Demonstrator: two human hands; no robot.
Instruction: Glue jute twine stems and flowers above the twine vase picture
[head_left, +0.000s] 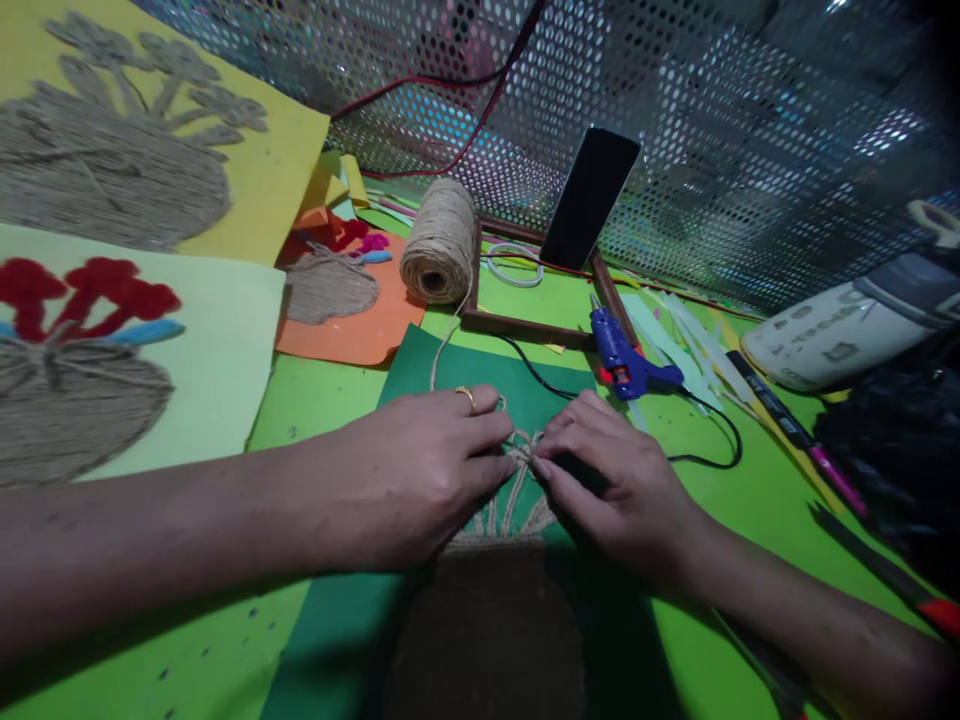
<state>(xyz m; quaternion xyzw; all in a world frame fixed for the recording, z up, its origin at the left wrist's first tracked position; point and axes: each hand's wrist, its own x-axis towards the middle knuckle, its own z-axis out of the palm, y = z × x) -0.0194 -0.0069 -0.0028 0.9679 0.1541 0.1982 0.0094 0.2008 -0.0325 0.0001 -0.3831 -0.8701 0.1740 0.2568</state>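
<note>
Both hands meet over a dark green sheet (420, 365) that carries a pot shape (487, 630) of wound jute twine, with twine stems (514, 500) rising from it. My left hand (442, 455), with a ring on one finger, has its fingers pinched on the jute twine at a small looped flower (527, 446). From the opposite side my right hand (607, 460) pinches the same looped twine between thumb and forefinger. A strand runs from behind my left hand up to the twine spool (441, 240). My left fingertips are partly hidden.
Finished twine-pot pictures lie at left on yellow (277, 180), pale green (232, 300) and orange (352, 335) sheets. A blue glue gun (626, 360), a wooden frame (525, 328) and a propped phone (589, 200) stand behind. At right are a marker (772, 400), bottle (832, 325) and scissors (870, 560).
</note>
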